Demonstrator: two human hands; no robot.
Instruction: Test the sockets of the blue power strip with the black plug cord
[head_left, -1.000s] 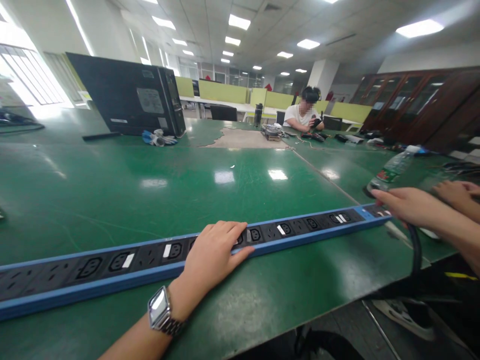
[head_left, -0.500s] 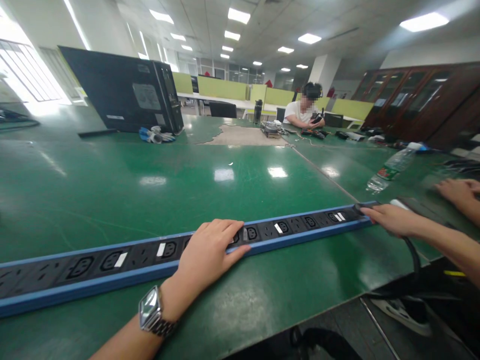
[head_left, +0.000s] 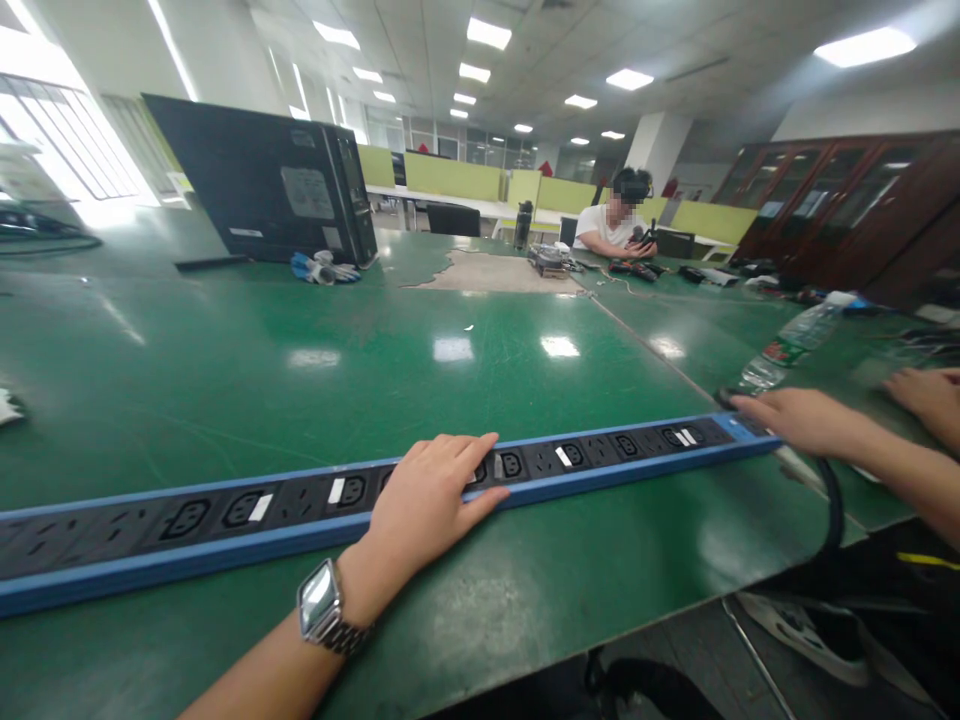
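A long blue power strip (head_left: 262,540) with black sockets and white labels lies across the table's near side. My left hand (head_left: 427,490), with a metal watch (head_left: 321,600) on its wrist, is closed over the strip's middle. Its fingers cross the top and the thumb presses the near side. My right hand is out of view. From the right, another person's hand (head_left: 806,420) reaches the strip's blue end, its fingertips beside a small dark piece (head_left: 724,396). A black cable (head_left: 834,510) curves down below that hand.
The green table (head_left: 390,370) bears a black computer tower (head_left: 247,185), gloves (head_left: 324,268), a water bottle (head_left: 795,342) and electronic parts. A second hand (head_left: 926,395) rests at the right edge. Across the table sits a person (head_left: 609,225). Legs and a shoe (head_left: 795,635) show at lower right.
The other person's hand has shifted off the strip's right end, baring its blue surface, with the dark piece now beyond the far edge. My left hand keeps its grip; the view has turned slightly left.
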